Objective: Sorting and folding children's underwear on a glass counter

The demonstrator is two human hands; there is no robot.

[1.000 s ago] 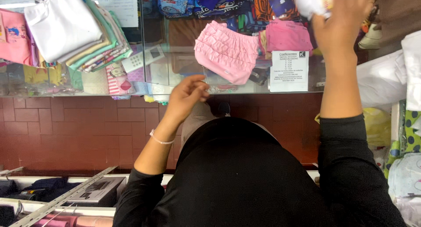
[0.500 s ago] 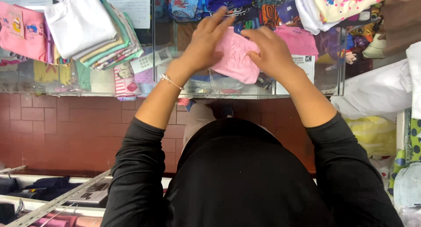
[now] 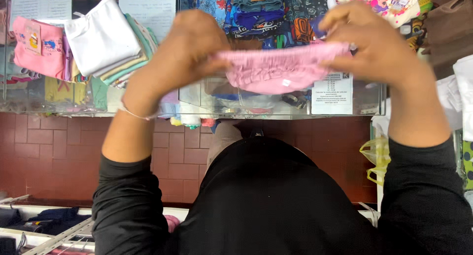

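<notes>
Two hands hold one pink ruffled garment (image 3: 281, 68) stretched between them, above a glass tabletop (image 3: 276, 104). The left hand (image 3: 185, 55) has its grip clenched on the garment's left end, fingers curled over the edge. The right hand (image 3: 377, 43) grasps the right end in the same way, fingers folded down over the cloth. The garment hangs in the air between the hands, its rows of ruffles facing the camera and a small white tag showing near its lower edge. A thin bracelet (image 3: 135, 114) circles the left wrist, and both arms wear black sleeves (image 3: 125, 201) pushed up the forearm.

On the tabletop to the left lies a fanned stack of folded cloth (image 3: 106, 40), white on top with green and yellow layers below, and just beside it a pink piece (image 3: 37, 45) with small printed figures. Behind the hands lie dark patterned clothes (image 3: 276, 11) in blue and orange. A white paper card (image 3: 332, 92) stands against the glass below the right hand. A white sheet (image 3: 148, 6) lies near the stack. Below the tabletop runs a red brick wall (image 3: 44, 151), and a yellow bag (image 3: 374, 156) hangs at the right.
</notes>
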